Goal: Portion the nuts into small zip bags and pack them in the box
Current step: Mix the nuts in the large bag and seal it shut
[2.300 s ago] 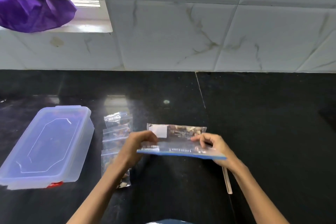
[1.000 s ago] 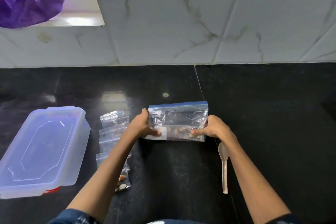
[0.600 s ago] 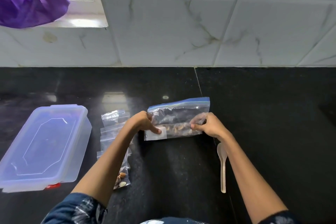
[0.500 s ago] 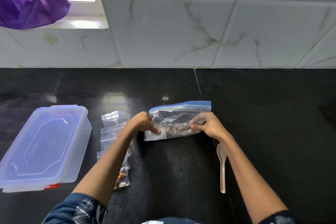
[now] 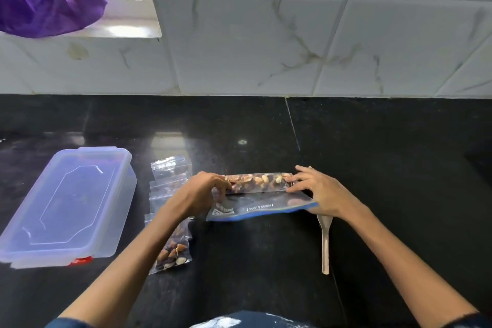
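A large zip bag of mixed nuts [image 5: 258, 189] lies flat on the black counter, its blue zip edge toward me and the nuts bunched at its far side. My left hand [image 5: 202, 192] grips its left end; my right hand [image 5: 316, 192] presses on its right end. A row of small zip bags [image 5: 170, 189] runs down the counter to the left, partly under my left forearm; the nearest small bag [image 5: 173, 253] shows nuts inside. A clear plastic box [image 5: 66, 205] with its lid on sits at the far left.
A pale plastic spoon [image 5: 325, 242] lies on the black counter [image 5: 386, 168] just below my right hand. A marbled tile wall [image 5: 266, 42] rises behind the counter. A purple cloth [image 5: 45, 0] hangs at the window at top left.
The large bag stood upright between my hands with the blue zip on top; now it lies flat, zip edge toward me and nuts at the far side.
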A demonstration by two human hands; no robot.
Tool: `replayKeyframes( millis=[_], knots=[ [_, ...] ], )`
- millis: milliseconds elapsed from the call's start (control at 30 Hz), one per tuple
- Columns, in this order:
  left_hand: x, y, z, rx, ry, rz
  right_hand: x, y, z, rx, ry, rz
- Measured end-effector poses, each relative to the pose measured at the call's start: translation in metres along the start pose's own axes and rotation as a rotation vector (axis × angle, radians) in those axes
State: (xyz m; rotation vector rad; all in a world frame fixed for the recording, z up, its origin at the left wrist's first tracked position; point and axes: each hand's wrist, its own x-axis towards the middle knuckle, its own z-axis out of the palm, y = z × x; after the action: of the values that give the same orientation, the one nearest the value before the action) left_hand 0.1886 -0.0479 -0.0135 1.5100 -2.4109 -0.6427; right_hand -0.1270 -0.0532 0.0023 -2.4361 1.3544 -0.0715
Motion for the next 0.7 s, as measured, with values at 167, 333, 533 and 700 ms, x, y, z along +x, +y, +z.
replayKeyframes(
  millis=[167, 333, 533, 700],
  knots=[
    [-0.009, 0.005, -0.013, 0.098, -0.163, -0.01, 0.009, -0.004, -0.017, 0.079, -0.144, 0.073],
    [-0.012, 0.005, -0.02, -0.387, -0.021, -0.25, 0.026, -0.006, -0.026, 0.417, -0.065, 0.219],
    [0.007, 0.008, -0.007, -0.375, 0.263, -0.442, 0.043, 0.0, -0.007, 0.537, 0.113, 0.332],
    [0.014, 0.007, 0.007, -0.152, 0.392, -0.562, 0.048, -0.001, 0.006, 0.522, 0.191, 0.397]
  ],
)
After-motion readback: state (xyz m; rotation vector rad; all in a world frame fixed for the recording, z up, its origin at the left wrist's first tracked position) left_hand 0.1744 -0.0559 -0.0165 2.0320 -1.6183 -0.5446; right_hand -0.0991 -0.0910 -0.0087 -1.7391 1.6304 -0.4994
